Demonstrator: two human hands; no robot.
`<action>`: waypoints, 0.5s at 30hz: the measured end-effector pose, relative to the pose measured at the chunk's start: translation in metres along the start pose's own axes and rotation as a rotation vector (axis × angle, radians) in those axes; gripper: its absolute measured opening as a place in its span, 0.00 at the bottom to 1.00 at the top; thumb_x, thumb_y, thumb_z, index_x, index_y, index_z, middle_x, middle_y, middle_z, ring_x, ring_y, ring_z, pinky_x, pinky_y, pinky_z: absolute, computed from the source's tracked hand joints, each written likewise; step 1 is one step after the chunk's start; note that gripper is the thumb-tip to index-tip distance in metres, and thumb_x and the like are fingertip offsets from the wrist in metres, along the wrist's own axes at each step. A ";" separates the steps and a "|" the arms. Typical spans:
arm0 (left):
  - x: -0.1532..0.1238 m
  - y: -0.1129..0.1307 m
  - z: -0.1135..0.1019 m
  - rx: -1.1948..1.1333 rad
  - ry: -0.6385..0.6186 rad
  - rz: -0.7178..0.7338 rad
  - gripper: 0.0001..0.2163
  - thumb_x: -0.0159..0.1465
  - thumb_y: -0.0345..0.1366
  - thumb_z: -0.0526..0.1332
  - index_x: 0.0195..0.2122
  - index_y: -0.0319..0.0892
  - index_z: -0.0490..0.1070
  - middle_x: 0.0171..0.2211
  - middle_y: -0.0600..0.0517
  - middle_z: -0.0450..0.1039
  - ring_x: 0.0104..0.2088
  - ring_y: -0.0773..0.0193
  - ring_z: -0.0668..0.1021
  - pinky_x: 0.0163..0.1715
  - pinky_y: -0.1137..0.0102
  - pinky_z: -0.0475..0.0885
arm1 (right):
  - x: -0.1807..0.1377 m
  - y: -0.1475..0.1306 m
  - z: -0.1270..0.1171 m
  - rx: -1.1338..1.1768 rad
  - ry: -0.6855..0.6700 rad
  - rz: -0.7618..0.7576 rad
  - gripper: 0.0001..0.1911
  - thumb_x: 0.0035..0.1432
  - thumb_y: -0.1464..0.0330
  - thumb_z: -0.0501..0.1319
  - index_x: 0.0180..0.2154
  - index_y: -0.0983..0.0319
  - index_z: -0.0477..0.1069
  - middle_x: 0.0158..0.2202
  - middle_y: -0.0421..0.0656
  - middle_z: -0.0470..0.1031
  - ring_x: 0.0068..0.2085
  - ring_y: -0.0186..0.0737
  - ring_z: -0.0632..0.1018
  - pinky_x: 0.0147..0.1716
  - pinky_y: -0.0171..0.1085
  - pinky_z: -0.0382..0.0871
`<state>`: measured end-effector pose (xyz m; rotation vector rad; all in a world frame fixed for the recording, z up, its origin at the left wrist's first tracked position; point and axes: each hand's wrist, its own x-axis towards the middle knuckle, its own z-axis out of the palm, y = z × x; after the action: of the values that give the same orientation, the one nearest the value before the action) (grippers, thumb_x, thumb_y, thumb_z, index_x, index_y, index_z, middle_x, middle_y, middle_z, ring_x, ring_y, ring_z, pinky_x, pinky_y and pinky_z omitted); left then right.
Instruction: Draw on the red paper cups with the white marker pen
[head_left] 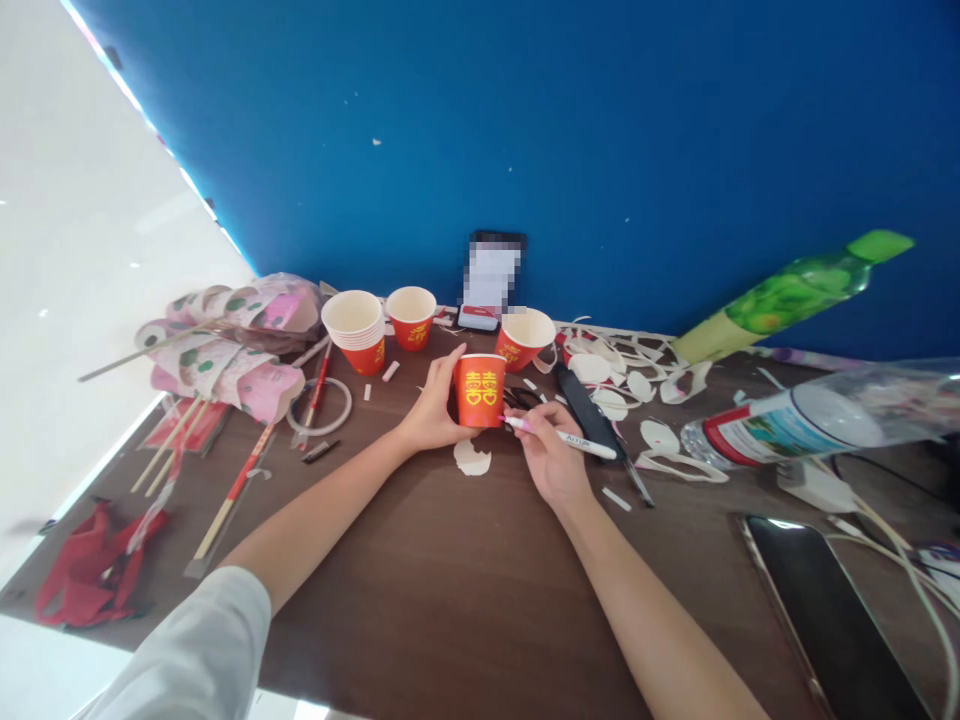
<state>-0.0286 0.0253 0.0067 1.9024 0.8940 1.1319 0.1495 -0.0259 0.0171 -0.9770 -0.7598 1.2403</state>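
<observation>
In the middle of the head view, a red paper cup [481, 390] with gold characters stands upside down or upright; its rim side is hard to make out. My left hand [439, 405] is closed around the cup's left side. In my right hand [553, 455] is a white marker pen [585, 443], gripped near its front with the pink tip at the cup's lower right edge. Just below the cup lies a torn round paper piece [472, 457]. Behind it stands another red cup [527, 338], showing its white inside.
A cup stack [354, 330] and a single cup [412, 318] stand behind to the left. A phone [491, 275] leans on the blue wall. Paper scraps [611, 375], a green bottle [780, 300], a clear bottle [787, 425] and a dark phone [832, 620] lie right; wrapped chopsticks [236, 490] left.
</observation>
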 end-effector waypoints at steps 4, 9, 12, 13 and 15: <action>0.000 0.000 0.002 0.008 0.006 -0.009 0.51 0.45 0.36 0.74 0.65 0.46 0.42 0.61 0.39 0.54 0.62 0.43 0.62 0.62 0.48 0.60 | -0.001 0.001 0.001 0.003 -0.027 -0.043 0.18 0.36 0.61 0.75 0.22 0.58 0.68 0.25 0.34 0.77 0.43 0.42 0.82 0.44 0.40 0.76; 0.001 0.000 0.005 -0.003 0.016 -0.039 0.50 0.45 0.36 0.74 0.64 0.45 0.43 0.60 0.38 0.57 0.61 0.43 0.64 0.62 0.48 0.59 | -0.003 0.005 -0.003 -0.096 -0.080 -0.151 0.18 0.40 0.62 0.74 0.20 0.59 0.65 0.21 0.35 0.73 0.48 0.52 0.80 0.54 0.55 0.69; 0.001 0.000 0.005 -0.005 0.016 -0.047 0.49 0.45 0.36 0.74 0.63 0.44 0.44 0.60 0.38 0.56 0.62 0.43 0.63 0.61 0.48 0.60 | -0.003 0.008 -0.006 -0.142 -0.099 -0.179 0.17 0.42 0.63 0.73 0.19 0.59 0.65 0.21 0.36 0.74 0.49 0.53 0.80 0.54 0.56 0.69; 0.001 0.000 0.004 -0.007 0.015 -0.047 0.49 0.45 0.36 0.74 0.63 0.44 0.44 0.60 0.38 0.56 0.62 0.43 0.63 0.61 0.48 0.60 | -0.002 0.009 -0.006 -0.151 -0.105 -0.188 0.17 0.43 0.63 0.73 0.19 0.59 0.65 0.21 0.36 0.74 0.49 0.52 0.80 0.54 0.55 0.69; 0.001 -0.001 0.004 -0.010 0.014 -0.046 0.49 0.45 0.36 0.74 0.63 0.44 0.44 0.61 0.38 0.55 0.62 0.42 0.63 0.61 0.48 0.60 | -0.002 0.010 -0.008 -0.167 -0.116 -0.198 0.17 0.45 0.63 0.72 0.19 0.59 0.65 0.21 0.37 0.74 0.49 0.52 0.80 0.54 0.55 0.70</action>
<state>-0.0247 0.0255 0.0050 1.8593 0.9332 1.1216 0.1519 -0.0289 0.0050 -0.9448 -1.0395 1.0802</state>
